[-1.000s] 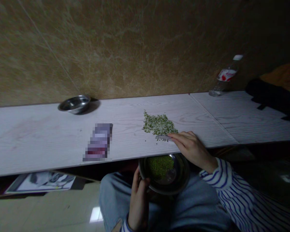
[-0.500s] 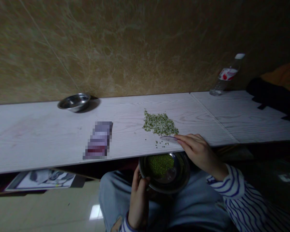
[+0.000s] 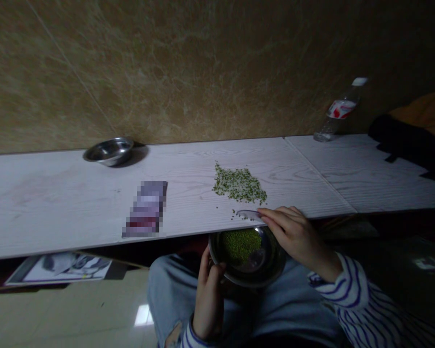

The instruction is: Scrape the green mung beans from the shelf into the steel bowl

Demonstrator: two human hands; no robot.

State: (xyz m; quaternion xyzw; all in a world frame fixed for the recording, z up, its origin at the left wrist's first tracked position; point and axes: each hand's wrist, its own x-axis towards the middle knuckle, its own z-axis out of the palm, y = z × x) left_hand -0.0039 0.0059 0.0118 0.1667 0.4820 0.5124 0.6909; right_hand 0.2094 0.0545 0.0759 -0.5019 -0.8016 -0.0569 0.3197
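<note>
My left hand (image 3: 210,297) grips the left rim of a steel bowl (image 3: 252,280), fingers outside and thumb over the edge. Small green beans (image 3: 241,244) lie inside the bowl, which sits over my lap just below the table's front edge. Between the thumb and fingers of my right hand (image 3: 293,232) is a thin, pale, flat piece with a curved edge (image 3: 248,214); its exact kind is unclear. It lies low over the tabletop near the edge, with a few loose beans beside it. Farther back, a patch of scattered green beans (image 3: 237,183) covers the table.
A second steel bowl (image 3: 108,152) stands near the wall at the left. A pixelated flat object (image 3: 147,208) lies on the white wooden table (image 3: 58,203). At the right are a plastic bottle (image 3: 339,111) and a dark and orange bag-like item (image 3: 413,140). Below the table sits a printed picture (image 3: 65,268).
My right hand drew the pale piece back from the bean patch, shifted right, then lowered it toward the table edge. A few beans now lie apart near the edge. My left hand keeps the bowl steady.
</note>
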